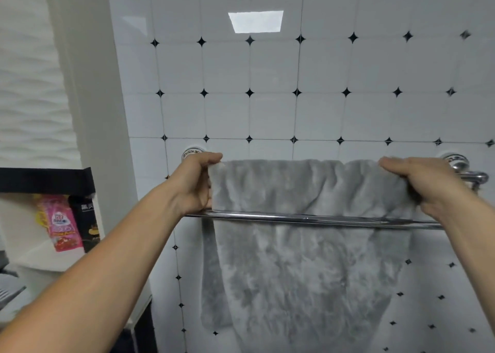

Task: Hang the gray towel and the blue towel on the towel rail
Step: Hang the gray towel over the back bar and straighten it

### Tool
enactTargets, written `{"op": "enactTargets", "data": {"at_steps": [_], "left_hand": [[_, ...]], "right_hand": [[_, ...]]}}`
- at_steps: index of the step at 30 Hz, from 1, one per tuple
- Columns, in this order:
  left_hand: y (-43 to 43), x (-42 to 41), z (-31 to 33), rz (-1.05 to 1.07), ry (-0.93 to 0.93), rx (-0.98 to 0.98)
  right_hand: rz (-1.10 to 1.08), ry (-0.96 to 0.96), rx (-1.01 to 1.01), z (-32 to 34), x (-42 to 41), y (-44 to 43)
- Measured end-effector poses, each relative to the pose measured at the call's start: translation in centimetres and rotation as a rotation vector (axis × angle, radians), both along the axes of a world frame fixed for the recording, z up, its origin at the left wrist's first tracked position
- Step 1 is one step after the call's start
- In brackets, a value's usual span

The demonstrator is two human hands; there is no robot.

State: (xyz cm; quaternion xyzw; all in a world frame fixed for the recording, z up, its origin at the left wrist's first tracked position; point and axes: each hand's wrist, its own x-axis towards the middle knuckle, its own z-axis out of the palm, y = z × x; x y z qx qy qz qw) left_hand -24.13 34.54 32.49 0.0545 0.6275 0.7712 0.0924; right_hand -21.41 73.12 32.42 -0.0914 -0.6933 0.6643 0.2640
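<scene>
A fluffy gray towel (302, 259) is draped over the back bar of a chrome double towel rail (308, 218) on the tiled wall, and its lower part hangs down behind the front bar. My left hand (194, 184) grips the towel's top left edge. At the top right edge my right hand (423, 184) grips it too. The towel is bunched in folds between both hands. No blue towel is in view.
White wall tiles with black diamond accents (294, 93) surround the rail. On the left stands a shelf with a black edge (45, 178), holding a pink packet (63, 224) and a dark box (87, 221). Chrome rail mounts (456, 162) sit at both ends.
</scene>
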Motion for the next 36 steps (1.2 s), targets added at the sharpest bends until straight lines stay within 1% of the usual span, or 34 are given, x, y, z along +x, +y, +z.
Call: {"op": "enactTargets", "data": {"at_steps": [1,2,3,4,5,6,8,9,10,13,16,17,21,22,23,26,29,31,33,34,36], "left_hand": [[0.3,-0.1,-0.2,-0.023,-0.024,-0.001],[0.5,-0.2,-0.2,-0.038,-0.032,0.024],[0.6,-0.5,-0.2,-0.04,-0.037,0.059],[0.6,-0.7,-0.2,-0.037,-0.045,0.102],[0.5,-1.0,-0.2,-0.038,-0.054,0.126],[0.4,-1.3,-0.1,-0.036,-0.055,0.142],[0.3,-1.7,0.0,-0.027,-0.053,0.132],[0.2,-2.0,0.1,-0.027,-0.054,0.119],[0.2,-2.0,0.2,-0.031,-0.055,0.101],[0.4,-2.1,0.6,0.007,-0.064,0.03],[0.4,-2.0,0.8,0.064,-0.035,0.0],[0.2,-2.0,1.0,0.077,-0.012,-0.005],[-1.5,-2.1,1.8,0.116,0.049,-0.011],[-1.8,-2.1,1.8,0.13,0.048,-0.012],[-1.9,-2.1,1.8,0.138,0.046,-0.022],[-1.1,-2.2,1.2,0.165,0.066,-0.071],[-1.0,-2.1,1.2,0.184,0.104,-0.065],[-1.0,-1.8,1.8,0.164,0.139,-0.009],[-0.9,-1.5,2.4,0.114,0.15,0.079],[-0.7,-1.4,2.6,0.053,0.138,0.118],[-0.2,-1.0,2.4,-0.085,0.079,0.117]], "right_hand": [[-0.069,-0.007,0.159,-0.1,0.2,0.1],[-0.185,-0.012,0.36,-0.2,0.5,0.4],[-0.348,-0.013,0.568,-0.1,0.9,0.7],[-0.495,0.031,0.733,0.0,1.4,0.9],[-0.535,0.09,0.853,0.2,1.8,0.8],[-0.472,0.111,0.964,0.4,1.9,0.7],[-0.274,0.017,1.161,0.5,1.6,0.0],[-0.238,-0.03,1.208,0.5,1.3,-0.1],[-0.233,-0.035,1.193,0.6,1.1,0.0],[-0.202,0.029,1.021,1.2,1.1,0.3],[-0.138,-0.013,1.023,2.4,0.8,0.8],[-0.127,-0.014,0.991,2.7,0.9,1.1],[-0.093,0.079,0.596,3.2,1.5,3.5],[-0.088,0.081,0.544,3.0,1.5,4.1],[-0.083,0.064,0.534,2.8,1.5,4.5],[-0.089,-0.009,0.622,2.4,1.1,4.6],[-0.05,0.036,0.578,2.4,1.1,4.7],[-0.018,0.084,0.553,2.7,1.2,4.6],[0.007,0.106,0.55,3.3,1.3,4.3],[0.038,0.106,0.541,3.6,1.3,4.2],[0.127,0.091,0.513,3.7,1.3,3.8]]}}
